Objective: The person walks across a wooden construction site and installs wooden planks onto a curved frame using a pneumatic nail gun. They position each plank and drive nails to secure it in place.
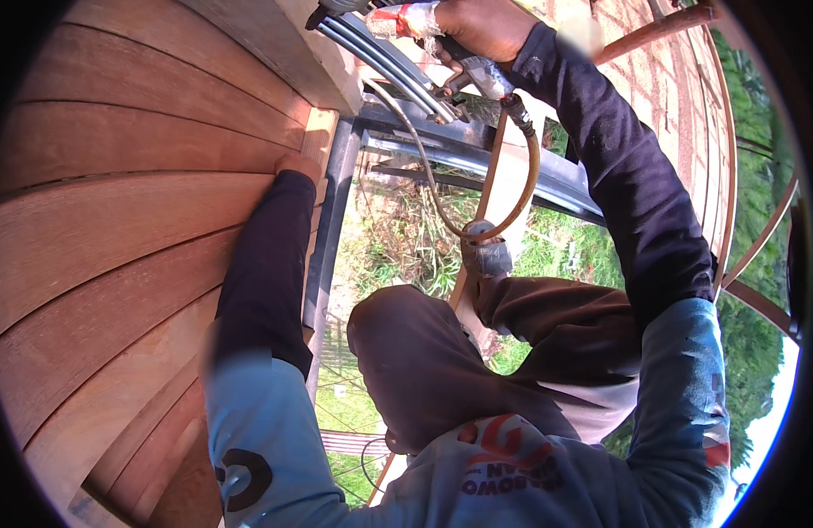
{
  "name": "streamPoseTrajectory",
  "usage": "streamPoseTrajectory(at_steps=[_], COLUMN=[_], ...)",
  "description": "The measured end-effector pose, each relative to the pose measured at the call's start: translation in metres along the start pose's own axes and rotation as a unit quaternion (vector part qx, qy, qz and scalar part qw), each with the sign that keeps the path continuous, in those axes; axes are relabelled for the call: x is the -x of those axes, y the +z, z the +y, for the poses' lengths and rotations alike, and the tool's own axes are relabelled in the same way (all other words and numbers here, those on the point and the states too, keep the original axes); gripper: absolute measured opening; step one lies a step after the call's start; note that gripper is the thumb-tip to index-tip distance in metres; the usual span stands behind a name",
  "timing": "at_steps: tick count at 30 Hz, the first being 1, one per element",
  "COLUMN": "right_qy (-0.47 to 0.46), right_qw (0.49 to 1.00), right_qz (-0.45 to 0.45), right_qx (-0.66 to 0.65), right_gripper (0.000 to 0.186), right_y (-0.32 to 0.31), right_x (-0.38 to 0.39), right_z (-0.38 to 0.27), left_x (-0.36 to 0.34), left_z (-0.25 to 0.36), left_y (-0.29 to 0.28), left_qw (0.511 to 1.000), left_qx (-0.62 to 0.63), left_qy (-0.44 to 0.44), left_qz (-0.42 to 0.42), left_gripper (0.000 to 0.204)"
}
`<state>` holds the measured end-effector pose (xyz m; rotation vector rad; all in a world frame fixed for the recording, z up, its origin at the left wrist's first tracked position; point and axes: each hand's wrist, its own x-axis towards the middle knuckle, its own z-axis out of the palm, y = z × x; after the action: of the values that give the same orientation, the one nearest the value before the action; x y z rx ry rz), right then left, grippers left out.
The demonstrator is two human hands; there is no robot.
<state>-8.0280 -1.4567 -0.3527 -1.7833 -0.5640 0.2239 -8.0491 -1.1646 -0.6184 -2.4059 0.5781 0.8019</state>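
Observation:
My right hand (481,26) is raised at the top of the view and closed around the taped handle of a metal air tool (477,75). A brown hose (523,189) runs from the tool, loops down and ends in a grey coupling (487,253). A thin grey cable (420,163) hangs beside it. My left hand (298,165) presses against a pale wooden strip (319,132) at the edge of the reddish plank cladding (125,220). Only its back shows; the fingers are hidden.
A dark metal frame (332,220) runs along the cladding's edge, with crossbars (512,163) behind the hose. Dark pipes (380,57) sit under a beam at the top. Curved rust-coloured bars (758,238) stand at the right. Grass and plants (398,246) lie far below.

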Motion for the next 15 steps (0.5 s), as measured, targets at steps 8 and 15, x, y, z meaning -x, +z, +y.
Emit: streamPoseTrajectory(at_steps=[8, 15], right_qy=[0.041, 0.103], right_qw=[0.998, 0.967], right_qz=[-0.02, 0.108], right_qx=[0.049, -0.208], right_gripper=[0.02, 0.032], right_y=[-0.044, -0.098], right_x=[0.039, 0.066], right_z=[0.058, 0.127], left_x=[0.009, 0.02], left_z=[-0.003, -0.003], left_y=[-0.014, -0.014], left_qw=[0.999, 0.996], left_qx=[-0.014, -0.014], left_qy=[0.04, 0.088], left_qz=[-0.005, 0.003], left_gripper=[0.023, 0.028])
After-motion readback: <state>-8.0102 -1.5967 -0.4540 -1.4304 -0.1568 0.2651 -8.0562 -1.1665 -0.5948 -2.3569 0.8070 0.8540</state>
